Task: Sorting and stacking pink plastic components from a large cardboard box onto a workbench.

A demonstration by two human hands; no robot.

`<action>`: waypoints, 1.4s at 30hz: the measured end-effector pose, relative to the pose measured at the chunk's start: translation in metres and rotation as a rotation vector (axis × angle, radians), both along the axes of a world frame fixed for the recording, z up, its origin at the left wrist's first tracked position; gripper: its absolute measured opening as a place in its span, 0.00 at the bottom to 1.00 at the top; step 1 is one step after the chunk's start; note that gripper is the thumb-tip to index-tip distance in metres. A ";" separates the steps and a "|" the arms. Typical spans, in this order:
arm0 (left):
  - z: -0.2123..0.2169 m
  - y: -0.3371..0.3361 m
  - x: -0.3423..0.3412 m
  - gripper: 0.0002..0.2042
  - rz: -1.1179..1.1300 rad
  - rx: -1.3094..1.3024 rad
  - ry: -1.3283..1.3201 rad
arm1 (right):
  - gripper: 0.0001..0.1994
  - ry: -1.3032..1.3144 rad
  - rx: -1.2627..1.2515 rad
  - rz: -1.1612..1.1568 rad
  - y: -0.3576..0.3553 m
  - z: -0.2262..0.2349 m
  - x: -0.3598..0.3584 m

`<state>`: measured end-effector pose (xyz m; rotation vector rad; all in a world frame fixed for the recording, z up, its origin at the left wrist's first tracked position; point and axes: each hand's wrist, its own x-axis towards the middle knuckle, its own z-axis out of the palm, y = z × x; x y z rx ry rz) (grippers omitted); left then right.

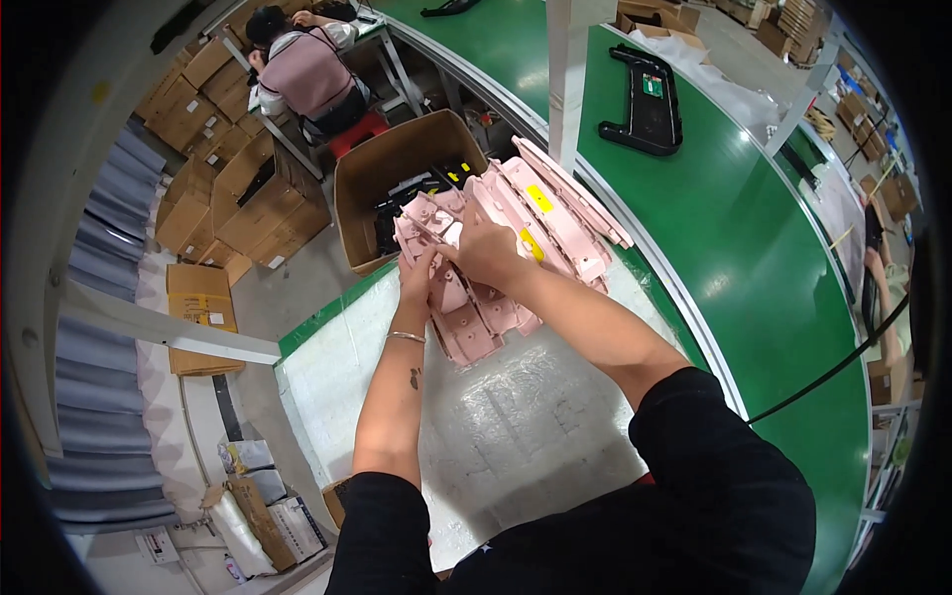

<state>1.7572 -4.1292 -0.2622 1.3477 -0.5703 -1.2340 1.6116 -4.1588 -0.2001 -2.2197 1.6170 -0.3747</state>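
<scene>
A pink moulded plastic panel with ribs and recesses lies tilted over the far part of the white-covered worktop. My left hand is closed on its left side, with the fingertips partly hidden. Over the panel's middle, my right hand is closed, its thumb near my left fingers; what it pinches, if anything, is hidden. A small white piece shows beside the right hand. Just to the right, more pink panels with yellow stickers are leaned together.
Beyond the worktop stands an open carton with black parts inside. A green conveyor curves along the right, carrying a black frame-like part. A white post rises at its edge. A seated person works at the far left.
</scene>
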 end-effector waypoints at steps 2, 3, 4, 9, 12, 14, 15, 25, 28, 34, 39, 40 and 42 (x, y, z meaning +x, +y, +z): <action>-0.007 -0.008 -0.004 0.24 0.042 0.028 -0.053 | 0.40 -0.012 -0.227 -0.033 -0.001 -0.008 -0.001; -0.007 -0.011 -0.007 0.25 0.085 0.049 -0.103 | 0.40 -0.012 -0.226 -0.037 -0.004 -0.010 0.000; -0.016 -0.014 -0.004 0.27 0.134 0.069 -0.146 | 0.38 -0.092 -0.165 -0.159 -0.008 -0.010 0.001; -0.017 -0.003 -0.001 0.46 0.047 0.173 -0.460 | 0.36 -0.121 -0.172 -0.232 -0.008 -0.017 -0.008; -0.012 0.010 -0.027 0.48 0.016 0.201 -0.878 | 0.38 -0.171 -0.188 -0.184 -0.011 -0.018 -0.020; -0.003 0.019 -0.028 0.48 -0.074 0.154 -0.981 | 0.40 -0.146 -0.079 -0.156 -0.004 -0.013 -0.012; -0.001 0.024 -0.018 0.48 -0.064 0.165 -0.981 | 0.42 -0.123 0.024 -0.122 0.001 -0.004 -0.007; 0.037 0.053 -0.026 0.34 -0.252 -0.093 -0.334 | 0.34 0.019 0.141 -0.054 0.001 0.007 -0.009; -0.010 0.058 -0.005 0.35 -0.209 -0.154 -0.810 | 0.35 -0.110 0.202 -0.092 0.003 0.009 -0.008; 0.012 0.056 -0.031 0.40 -0.274 0.093 -1.153 | 0.35 -0.040 0.160 -0.250 0.003 0.016 -0.030; 0.021 0.061 -0.019 0.39 -0.268 0.120 -1.161 | 0.38 0.014 -0.116 -0.121 0.036 0.018 -0.020; 0.020 0.063 -0.016 0.38 -0.259 0.091 -1.147 | 0.37 0.056 -0.038 -0.090 0.038 0.021 -0.020; 0.032 0.074 -0.011 0.35 -0.215 -0.038 -1.032 | 0.35 0.071 0.004 -0.079 0.038 0.021 -0.018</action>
